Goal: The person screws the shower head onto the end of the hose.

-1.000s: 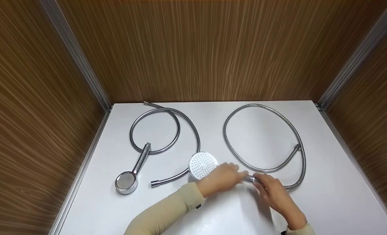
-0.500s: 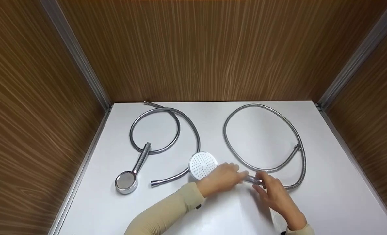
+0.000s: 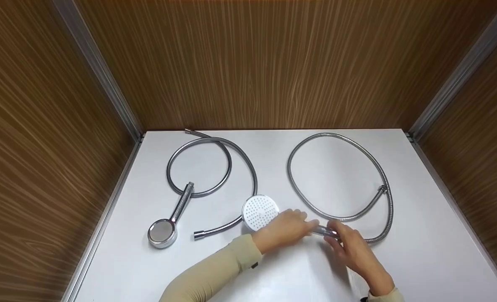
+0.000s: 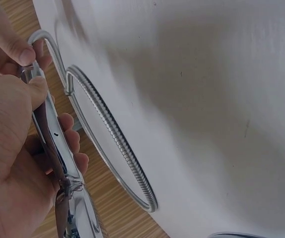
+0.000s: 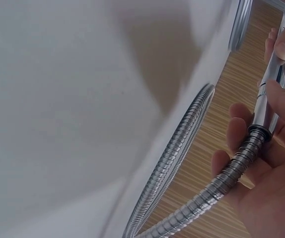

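My left hand [image 3: 288, 227] grips the chrome handle [image 4: 50, 134] of a shower head [image 3: 261, 212] with a round white, dotted face turned up. At the handle's far end, my right hand [image 3: 351, 247] holds the chrome connector [image 5: 261, 109] of a ribbed metal shower hose [image 5: 202, 201], thumb on one side and fingers on the other. Connector and handle sit in line, end to end, in the right wrist view. From there the hose [image 3: 389, 214] runs right and loops back over the white table. Both hands hold these parts above the tabletop.
A second chrome shower head [image 3: 162, 233] lies at the left, its handle end over another coiled hose [image 3: 252, 170]. That hose's end fitting [image 3: 199, 235] points left near the front. Wood-grain panels [image 3: 248, 63] enclose the table [image 3: 433, 251] behind and at both sides.
The right fingers have shifted slightly on the connector, so more of the chrome shows between the hands. The left hand and the shower head have stayed in place.
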Available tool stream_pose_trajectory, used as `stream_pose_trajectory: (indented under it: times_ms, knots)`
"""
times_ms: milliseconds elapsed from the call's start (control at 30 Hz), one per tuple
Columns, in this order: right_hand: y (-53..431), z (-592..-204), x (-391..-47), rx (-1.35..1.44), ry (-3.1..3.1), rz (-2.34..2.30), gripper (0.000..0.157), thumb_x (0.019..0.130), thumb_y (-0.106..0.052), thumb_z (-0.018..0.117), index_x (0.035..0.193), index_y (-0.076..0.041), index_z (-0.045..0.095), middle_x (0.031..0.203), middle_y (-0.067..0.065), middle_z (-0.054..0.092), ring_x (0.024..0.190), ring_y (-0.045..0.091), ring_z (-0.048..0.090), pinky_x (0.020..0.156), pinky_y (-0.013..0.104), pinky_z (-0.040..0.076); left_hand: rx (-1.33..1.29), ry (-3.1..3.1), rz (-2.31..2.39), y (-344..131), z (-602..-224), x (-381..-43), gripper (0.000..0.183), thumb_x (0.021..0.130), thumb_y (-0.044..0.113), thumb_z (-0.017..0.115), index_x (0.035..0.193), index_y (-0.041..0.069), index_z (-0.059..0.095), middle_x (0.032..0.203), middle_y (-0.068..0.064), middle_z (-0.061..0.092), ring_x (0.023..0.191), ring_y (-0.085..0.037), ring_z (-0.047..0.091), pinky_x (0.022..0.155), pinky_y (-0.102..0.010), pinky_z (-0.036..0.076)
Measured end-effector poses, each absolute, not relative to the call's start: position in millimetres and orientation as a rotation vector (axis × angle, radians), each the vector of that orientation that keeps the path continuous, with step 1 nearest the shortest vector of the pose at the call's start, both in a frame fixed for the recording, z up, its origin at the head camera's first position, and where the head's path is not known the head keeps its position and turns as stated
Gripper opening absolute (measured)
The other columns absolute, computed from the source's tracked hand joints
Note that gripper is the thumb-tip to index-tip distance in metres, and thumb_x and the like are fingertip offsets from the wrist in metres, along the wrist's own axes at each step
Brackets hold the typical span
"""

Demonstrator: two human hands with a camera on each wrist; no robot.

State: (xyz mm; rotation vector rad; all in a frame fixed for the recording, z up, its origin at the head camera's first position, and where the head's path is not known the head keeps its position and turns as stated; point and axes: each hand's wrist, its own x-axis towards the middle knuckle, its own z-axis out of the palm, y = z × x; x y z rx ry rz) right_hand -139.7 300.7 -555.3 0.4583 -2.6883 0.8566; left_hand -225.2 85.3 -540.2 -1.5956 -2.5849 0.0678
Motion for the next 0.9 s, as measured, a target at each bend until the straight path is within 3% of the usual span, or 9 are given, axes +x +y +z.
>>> stream_pose_trajectory:
  times_ms: [267,600,800,900]
  knots:
    - [301.7,-554.2,-139.5,0.449,-2.708,0.834,0.026,0.086,0.001,0.082,0.103,-0.01,0.065,0.079,-0.013,0.056,0.067,-0.001,0.042,0.06,0.025,0.039,-1.589,-2.615,0.062,85.8,-540.2,-224.8,0.026,0.108,0.035,0.055,0.133,0.028,0.059,0.095,0.003,0.068,0.08,-0.012,0.058,0.071,-0.023,0.048]
    - [301.1,-554.1,-136.6,0.445,-2.69,0.773,0.023,0.088,-0.002,0.081,0.108,-0.007,0.07,0.091,-0.002,0.071,0.08,0.01,0.062,0.074,0.039,0.054,-1.605,-2.643,0.074,85.0,-537.3,-225.2,0.029,0.109,0.034,0.054,0.137,0.028,0.058,0.097,0.003,0.069,0.082,-0.012,0.058,0.072,-0.023,0.049]
    - [301.0,-553.6,-136.4,0.443,-2.686,0.856,0.02,0.089,-0.001,0.079,0.107,-0.006,0.07,0.09,-0.007,0.069,0.075,0.003,0.058,0.067,0.031,0.052,-1.592,-2.629,0.059,84.4,-537.9,-224.0,0.028,0.108,0.036,0.057,0.135,0.029,0.059,0.096,0.003,0.068,0.081,-0.012,0.057,0.07,-0.022,0.047]
    - [302.5,-554.5,-136.4,0.448,-2.674,0.864,0.028,0.086,-0.002,0.083,0.111,-0.005,0.07,0.089,-0.004,0.069,0.073,0.004,0.058,0.065,0.029,0.051,-1.59,-2.624,0.05,84.6,-537.0,-224.0,0.027,0.107,0.037,0.058,0.132,0.028,0.059,0.095,0.002,0.067,0.08,-0.012,0.057,0.069,-0.022,0.047]
